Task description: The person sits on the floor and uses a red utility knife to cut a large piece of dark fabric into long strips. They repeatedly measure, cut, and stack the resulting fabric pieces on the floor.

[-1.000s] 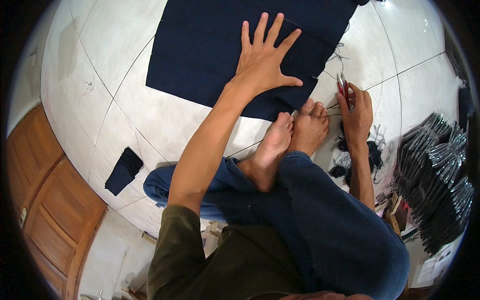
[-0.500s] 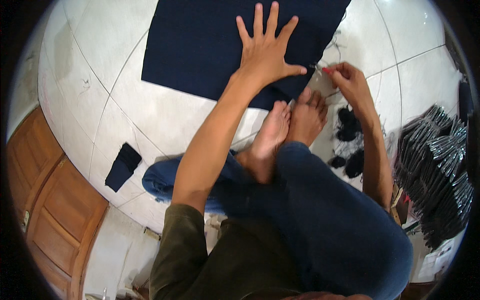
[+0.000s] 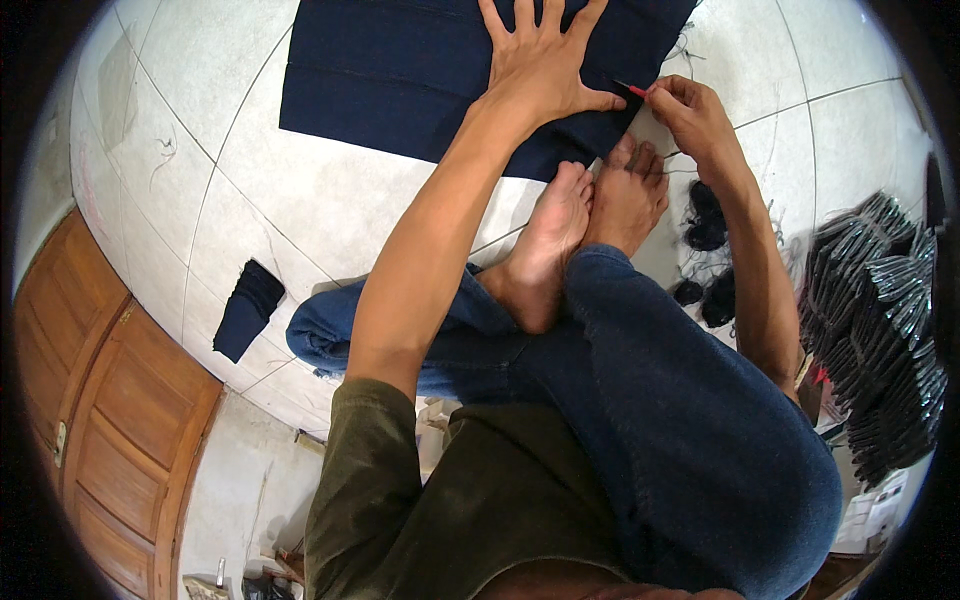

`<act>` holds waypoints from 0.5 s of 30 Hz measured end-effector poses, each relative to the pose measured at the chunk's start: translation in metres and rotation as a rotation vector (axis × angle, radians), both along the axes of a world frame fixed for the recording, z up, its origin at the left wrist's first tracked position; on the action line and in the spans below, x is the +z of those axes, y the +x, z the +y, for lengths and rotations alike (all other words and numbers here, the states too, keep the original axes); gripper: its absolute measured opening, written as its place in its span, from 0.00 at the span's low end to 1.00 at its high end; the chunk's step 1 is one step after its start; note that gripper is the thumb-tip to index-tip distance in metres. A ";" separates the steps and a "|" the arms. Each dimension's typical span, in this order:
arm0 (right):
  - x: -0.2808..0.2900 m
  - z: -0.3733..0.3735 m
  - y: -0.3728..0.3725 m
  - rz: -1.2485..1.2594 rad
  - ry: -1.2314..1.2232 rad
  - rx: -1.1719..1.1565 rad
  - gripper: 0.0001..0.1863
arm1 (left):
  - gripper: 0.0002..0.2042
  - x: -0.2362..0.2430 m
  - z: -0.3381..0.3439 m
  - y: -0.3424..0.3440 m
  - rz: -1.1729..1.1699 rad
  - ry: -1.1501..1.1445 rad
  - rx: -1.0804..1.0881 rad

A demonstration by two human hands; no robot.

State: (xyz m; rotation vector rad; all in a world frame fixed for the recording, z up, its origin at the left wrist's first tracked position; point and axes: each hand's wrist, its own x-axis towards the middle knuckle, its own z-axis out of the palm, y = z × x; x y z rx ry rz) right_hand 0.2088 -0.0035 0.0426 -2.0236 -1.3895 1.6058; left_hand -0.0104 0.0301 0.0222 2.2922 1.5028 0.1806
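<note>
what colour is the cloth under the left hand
The cloth under the left hand is dark navy blue, best seen in the head view.

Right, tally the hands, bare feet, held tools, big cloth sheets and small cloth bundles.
Hands: 2, left hand and right hand
Feet: 2
Red tool: 1
Big sheet: 1
Small bundle: 1
Total: 7

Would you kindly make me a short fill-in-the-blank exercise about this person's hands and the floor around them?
1. The spread hand on the navy cloth is the person's ____ one.
2. The right hand holds ____-handled snips.
3. The feet beside the cloth are ____.
4. The floor is laid with white ____.
Missing words: left; red; bare; tiles.
</note>
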 end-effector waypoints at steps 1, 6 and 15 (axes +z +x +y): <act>0.002 -0.001 -0.001 -0.025 -0.009 -0.018 0.22 | 0.59 0.011 0.003 -0.001 -0.045 -0.120 0.001; -0.004 -0.009 -0.003 -0.049 0.021 -0.050 0.22 | 0.60 -0.017 -0.002 0.001 0.049 0.183 0.007; -0.006 -0.004 -0.021 0.058 0.013 -0.157 0.17 | 0.61 -0.038 -0.006 0.007 0.242 0.496 0.023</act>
